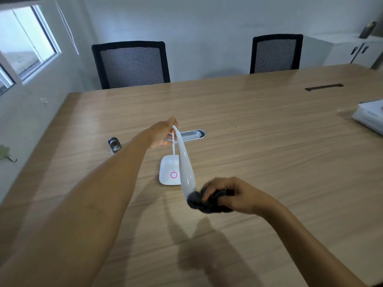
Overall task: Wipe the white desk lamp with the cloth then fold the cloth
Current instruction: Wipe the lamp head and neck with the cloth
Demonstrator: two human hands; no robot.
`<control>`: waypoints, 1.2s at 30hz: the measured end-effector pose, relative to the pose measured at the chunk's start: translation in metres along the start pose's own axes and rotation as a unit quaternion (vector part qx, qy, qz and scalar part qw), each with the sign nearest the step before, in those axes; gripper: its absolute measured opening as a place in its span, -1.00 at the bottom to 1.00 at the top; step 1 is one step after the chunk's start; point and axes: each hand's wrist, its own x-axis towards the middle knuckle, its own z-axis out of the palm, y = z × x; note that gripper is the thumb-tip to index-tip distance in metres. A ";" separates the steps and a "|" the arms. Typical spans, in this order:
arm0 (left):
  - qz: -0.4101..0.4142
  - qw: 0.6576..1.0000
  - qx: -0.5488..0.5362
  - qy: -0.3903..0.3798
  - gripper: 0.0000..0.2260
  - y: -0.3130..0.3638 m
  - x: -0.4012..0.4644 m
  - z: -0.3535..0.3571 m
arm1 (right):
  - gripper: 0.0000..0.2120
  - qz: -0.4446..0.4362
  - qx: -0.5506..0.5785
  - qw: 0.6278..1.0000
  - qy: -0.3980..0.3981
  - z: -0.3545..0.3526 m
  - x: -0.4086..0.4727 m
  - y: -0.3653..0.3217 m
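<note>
1. Lamp (186,168) stood on the wooden table (269,152), its square base (169,172) flat, head slanting toward the camera.
2. Left hand (161,134) gripped the lamp's bend at the top of the neck.
3. Right hand (230,195) clenched a dark cloth (204,201) bunched over the head's tip.
4. Nearby: cable grommet (191,135) behind the left hand, small metal cylinder (114,144) well left of the base, two black chairs (130,65) across the table.

both hands (160,134) (232,195) clenched, arms outstretched
</note>
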 end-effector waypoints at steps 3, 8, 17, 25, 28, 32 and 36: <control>-0.002 1.000 -0.006 -0.006 -0.82 -0.001 0.002 -0.002 | -0.58 0.056 -0.035 0.997 -0.038 -0.003 -0.010 0.017; -0.007 1.000 -0.005 -0.004 -0.81 -0.001 0.004 -0.002 | -0.64 0.155 0.125 0.975 0.100 -0.001 -0.006 0.046; -0.010 1.000 -0.019 0.003 -0.80 -0.004 0.010 -0.002 | -0.60 0.141 -0.226 0.930 0.251 0.057 0.029 0.096; 0.000 0.999 -0.033 0.011 -0.79 -0.006 0.009 -0.001 | -0.54 0.167 -0.333 0.909 0.188 0.067 0.029 0.105; 0.000 0.998 -0.053 0.040 -0.75 -0.010 0.008 0.003 | -0.53 0.169 -0.350 0.905 0.176 0.071 0.027 0.106; 0.013 0.989 -0.082 0.126 -0.63 -0.024 0.003 0.010 | -0.54 0.186 -0.359 0.901 0.157 0.072 0.027 0.105; 0.012 0.980 -0.011 0.198 -0.60 -0.052 -0.020 0.012 | -0.52 0.192 -0.333 0.910 0.156 0.069 0.026 0.101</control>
